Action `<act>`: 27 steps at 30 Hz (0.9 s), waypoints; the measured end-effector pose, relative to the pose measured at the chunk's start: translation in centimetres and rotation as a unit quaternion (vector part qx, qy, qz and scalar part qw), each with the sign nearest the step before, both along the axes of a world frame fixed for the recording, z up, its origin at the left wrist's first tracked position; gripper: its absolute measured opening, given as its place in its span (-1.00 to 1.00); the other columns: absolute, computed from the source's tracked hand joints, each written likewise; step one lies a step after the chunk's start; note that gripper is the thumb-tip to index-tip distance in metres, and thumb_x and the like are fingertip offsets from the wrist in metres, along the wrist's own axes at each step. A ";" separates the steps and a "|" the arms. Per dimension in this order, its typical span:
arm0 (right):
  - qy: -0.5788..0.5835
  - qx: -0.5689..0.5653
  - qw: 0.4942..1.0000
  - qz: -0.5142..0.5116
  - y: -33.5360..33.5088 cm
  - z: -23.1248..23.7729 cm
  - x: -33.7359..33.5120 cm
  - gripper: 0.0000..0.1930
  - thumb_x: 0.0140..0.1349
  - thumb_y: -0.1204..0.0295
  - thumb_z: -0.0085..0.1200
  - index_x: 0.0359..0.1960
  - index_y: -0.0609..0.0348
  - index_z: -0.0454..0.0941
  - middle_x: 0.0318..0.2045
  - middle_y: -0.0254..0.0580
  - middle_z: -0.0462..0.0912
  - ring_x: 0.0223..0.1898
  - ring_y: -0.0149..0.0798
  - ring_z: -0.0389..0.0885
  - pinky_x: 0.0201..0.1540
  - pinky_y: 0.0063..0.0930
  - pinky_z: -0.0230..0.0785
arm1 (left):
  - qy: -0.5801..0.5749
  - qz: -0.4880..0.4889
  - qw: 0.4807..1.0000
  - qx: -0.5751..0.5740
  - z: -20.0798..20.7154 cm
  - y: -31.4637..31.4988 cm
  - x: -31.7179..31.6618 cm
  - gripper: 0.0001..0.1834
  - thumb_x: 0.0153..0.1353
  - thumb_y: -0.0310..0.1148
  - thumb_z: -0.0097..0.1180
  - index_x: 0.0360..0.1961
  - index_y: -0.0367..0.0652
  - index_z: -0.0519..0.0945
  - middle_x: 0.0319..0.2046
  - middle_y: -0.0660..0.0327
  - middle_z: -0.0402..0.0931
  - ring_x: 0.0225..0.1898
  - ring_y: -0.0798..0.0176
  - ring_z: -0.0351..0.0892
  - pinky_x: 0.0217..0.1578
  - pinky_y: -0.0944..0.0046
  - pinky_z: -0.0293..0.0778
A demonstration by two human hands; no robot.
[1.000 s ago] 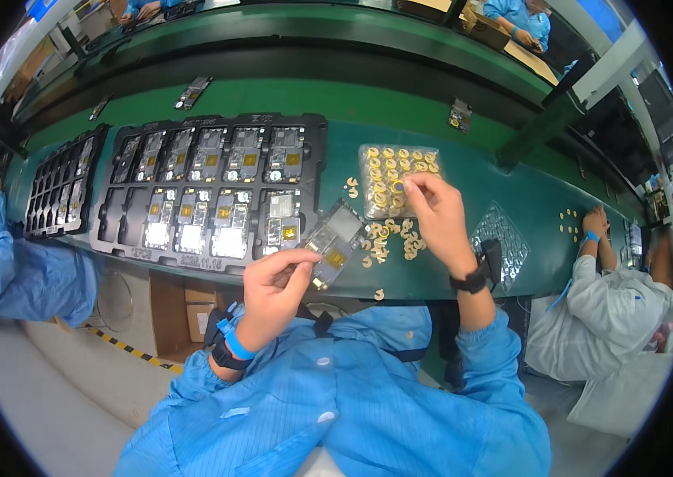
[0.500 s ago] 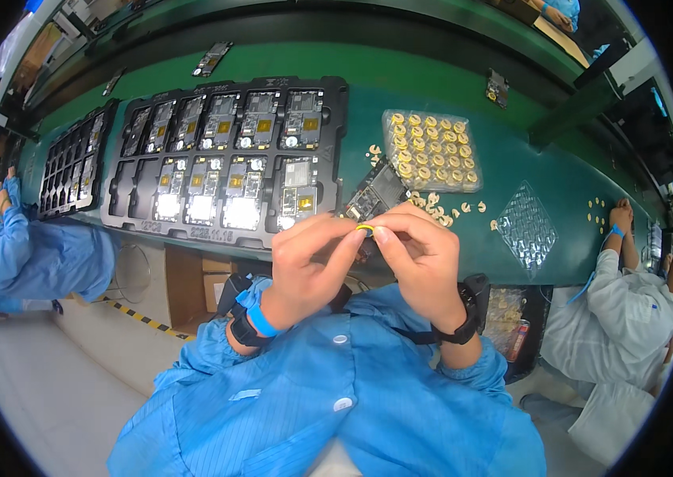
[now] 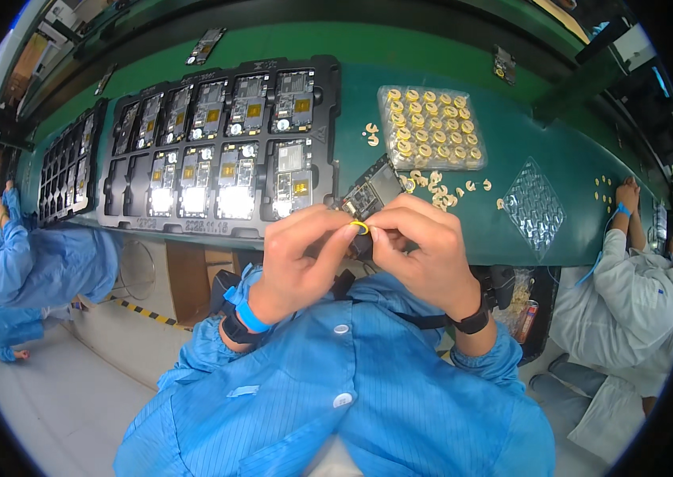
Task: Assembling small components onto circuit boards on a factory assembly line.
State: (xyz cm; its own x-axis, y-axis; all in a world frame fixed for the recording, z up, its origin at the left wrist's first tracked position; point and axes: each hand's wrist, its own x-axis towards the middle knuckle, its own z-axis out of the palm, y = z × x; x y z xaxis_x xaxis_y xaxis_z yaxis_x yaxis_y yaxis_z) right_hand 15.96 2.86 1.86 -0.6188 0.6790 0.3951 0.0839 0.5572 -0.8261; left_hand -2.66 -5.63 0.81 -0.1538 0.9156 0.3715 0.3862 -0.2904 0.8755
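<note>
A small round coin cell with a yellow rim (image 3: pixel 359 228) is pinched between the thumb and forefinger of my left hand (image 3: pixel 298 256). Close against its right side, my right hand (image 3: pixel 421 248) has thumb and forefinger pressed together; whether anything sits between those fingertips is hidden. Just beyond my fingers, a dark circuit board (image 3: pixel 374 193) lies tilted on the green bench, its near end partly covered by my hands. A round yellow cell (image 3: pixel 409 184) shows at the board's right corner. Both wrists wear dark bands, and the left also has a blue strap.
Left of my hands lies a black tray (image 3: pixel 325 151) of circuit boards, with another tray (image 3: pixel 50 179) beyond. A clear tray of yellow round cells (image 3: pixel 432 127) stands ahead right, near scattered pale tabs (image 3: pixel 440 191) and a clear blister sheet (image 3: pixel 536 208). Co-workers sit at both sides.
The coin cell has tipped and shows more of its yellow ring. My right fingertips have shifted slightly away from it. The whole view has shifted a little.
</note>
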 end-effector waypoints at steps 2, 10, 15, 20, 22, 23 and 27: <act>-0.011 0.004 1.000 -0.001 -0.1 0.3 -0.1 -0.86 0.18 0.66 0.28 -0.22 0.32 0.67 -0.42 -0.16 0.62 -0.51 -0.28 0.59 -0.44 -0.42 0.43 | -0.010 -0.006 1.000 -0.021 0.1 -0.1 -0.1 -0.95 0.32 -0.57 0.26 -0.25 -0.34 0.71 -0.43 0.05 0.66 -0.43 0.16 0.64 -0.38 0.23 0.47; -0.030 0.007 1.000 -0.008 -0.4 0.3 -0.1 -0.87 0.16 0.66 0.29 -0.25 0.30 0.66 -0.43 -0.18 0.59 -0.51 -0.28 0.59 -0.45 -0.40 0.43 | 0.009 -0.005 1.000 0.009 -0.8 0.1 -0.1 -0.91 0.32 -0.54 0.28 -0.20 -0.34 0.72 -0.49 0.07 0.63 -0.49 0.15 0.62 -0.45 0.23 0.47; -0.027 0.006 0.998 -0.054 -1.1 -0.2 -0.5 -0.88 0.17 0.63 0.29 -0.26 0.27 0.66 -0.44 -0.18 0.56 -0.50 -0.25 0.58 -0.46 -0.37 0.43 | 0.004 0.003 1.000 -0.018 -1.0 -0.2 0.6 -0.84 0.33 -0.51 0.28 -0.10 -0.35 0.71 -0.42 0.03 0.66 -0.45 0.11 0.64 -0.42 0.20 0.49; -0.030 0.033 0.997 -0.056 -1.4 0.0 -0.6 -0.89 0.17 0.63 0.28 -0.26 0.24 0.67 -0.43 -0.18 0.57 -0.51 -0.22 0.58 -0.46 -0.37 0.44 | -0.011 -0.019 1.000 -0.016 -1.1 -0.2 0.4 -0.80 0.31 -0.50 0.31 -0.08 -0.36 0.71 -0.35 0.00 0.70 -0.43 0.10 0.66 -0.40 0.21 0.52; -0.030 0.035 0.997 -0.055 -1.4 -0.3 -0.6 -0.89 0.17 0.63 0.29 -0.27 0.24 0.67 -0.43 -0.18 0.58 -0.52 -0.23 0.59 -0.46 -0.38 0.45 | -0.017 -0.023 0.999 -0.026 -1.0 -0.3 0.4 -0.79 0.29 -0.50 0.32 -0.09 -0.36 0.71 -0.35 0.00 0.70 -0.42 0.10 0.67 -0.40 0.22 0.53; -0.029 0.039 0.997 -0.056 -1.5 -0.4 -0.6 -0.89 0.16 0.62 0.29 -0.27 0.24 0.67 -0.43 -0.18 0.59 -0.52 -0.23 0.60 -0.46 -0.39 0.46 | -0.024 -0.028 0.999 -0.035 -0.9 -0.4 0.4 -0.79 0.27 -0.51 0.32 -0.10 -0.37 0.71 -0.34 0.01 0.71 -0.42 0.10 0.68 -0.40 0.23 0.55; -0.018 0.030 0.996 -0.078 -2.2 -0.4 -0.8 -0.89 0.15 0.62 0.30 -0.28 0.23 0.68 -0.43 -0.18 0.60 -0.54 -0.24 0.60 -0.48 -0.40 0.47 | -0.007 -0.023 1.000 0.006 -1.3 -0.3 0.3 -0.78 0.22 -0.51 0.33 -0.11 -0.36 0.71 -0.34 0.02 0.72 -0.42 0.12 0.69 -0.40 0.25 0.56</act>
State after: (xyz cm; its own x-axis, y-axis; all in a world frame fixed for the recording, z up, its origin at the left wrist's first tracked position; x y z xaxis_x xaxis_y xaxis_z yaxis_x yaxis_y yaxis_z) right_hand 15.14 0.68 1.48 -0.5218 0.7444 0.4167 0.2027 0.5827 -0.7870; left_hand -2.37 -5.90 -0.52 -0.1181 0.9171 0.3808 0.3596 -0.3180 0.8773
